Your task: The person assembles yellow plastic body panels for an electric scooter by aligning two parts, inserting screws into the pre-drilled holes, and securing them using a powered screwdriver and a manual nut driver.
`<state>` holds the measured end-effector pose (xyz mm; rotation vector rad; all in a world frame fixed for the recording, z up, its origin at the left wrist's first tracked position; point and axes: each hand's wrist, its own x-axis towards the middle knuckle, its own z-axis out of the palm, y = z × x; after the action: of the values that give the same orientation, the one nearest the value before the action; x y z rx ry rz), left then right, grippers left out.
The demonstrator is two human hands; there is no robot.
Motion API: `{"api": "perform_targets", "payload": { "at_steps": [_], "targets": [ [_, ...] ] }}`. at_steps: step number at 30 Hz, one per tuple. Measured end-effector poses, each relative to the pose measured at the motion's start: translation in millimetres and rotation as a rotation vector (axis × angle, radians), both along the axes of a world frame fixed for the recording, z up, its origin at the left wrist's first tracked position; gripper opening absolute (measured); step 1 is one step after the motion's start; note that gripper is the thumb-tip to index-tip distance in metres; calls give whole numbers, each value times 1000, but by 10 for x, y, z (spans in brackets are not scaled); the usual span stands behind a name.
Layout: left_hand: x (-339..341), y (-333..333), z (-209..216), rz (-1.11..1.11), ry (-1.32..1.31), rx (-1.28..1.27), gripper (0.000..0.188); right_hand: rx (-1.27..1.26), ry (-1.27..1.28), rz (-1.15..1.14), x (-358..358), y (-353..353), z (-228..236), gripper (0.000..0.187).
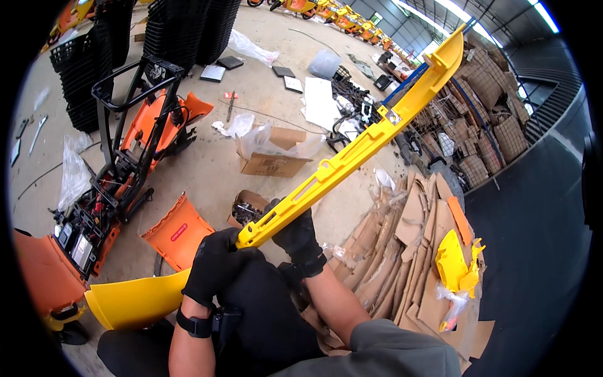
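Note:
A long yellow plastic trim panel (339, 164) slants from my lap up to the far right, its slotted inner side showing. My left hand (217, 264), in a black glove, is closed on its near end. Further along, my right hand (296, 237), also gloved in black, grips it from below, its fingers partly hidden by the panel. A small metal clip (392, 117) sits on the panel's upper part. Just beyond my hands stands a small open carton (233, 220) of dark hardware. Beside my left knee lies a curved yellow panel (135, 300).
A stripped scooter frame (116, 157) with orange panels stands at left, near stacked black baskets (176, 38). Ahead is an open cardboard box (273, 164) with plastic wrap. Flattened cardboard (383, 251) is piled at right, bearing yellow parts (453, 261). An orange panel (179, 232) lies left of my hands.

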<state>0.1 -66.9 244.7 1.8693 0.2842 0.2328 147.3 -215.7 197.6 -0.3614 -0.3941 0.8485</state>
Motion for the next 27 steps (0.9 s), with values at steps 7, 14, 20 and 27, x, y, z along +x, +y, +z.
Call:
{"api": "perform_targets", "payload": {
  "at_steps": [7,14,20,27],
  "targets": [
    [-24,37,-23,2,-3,-20,28,37,-91,-4,-1,23,-84,54],
    [-19,27,-5,-11,2,-33,27,-199,-167,-109,-70,41,70,60],
    [-17,38,34,-64,114,23,32,-327,-243,-132,-106,17,164,74],
    [-48,107,-223,87,-35,-2,41,-276,-130,-225,-22,33,9,56]
  ]
}}
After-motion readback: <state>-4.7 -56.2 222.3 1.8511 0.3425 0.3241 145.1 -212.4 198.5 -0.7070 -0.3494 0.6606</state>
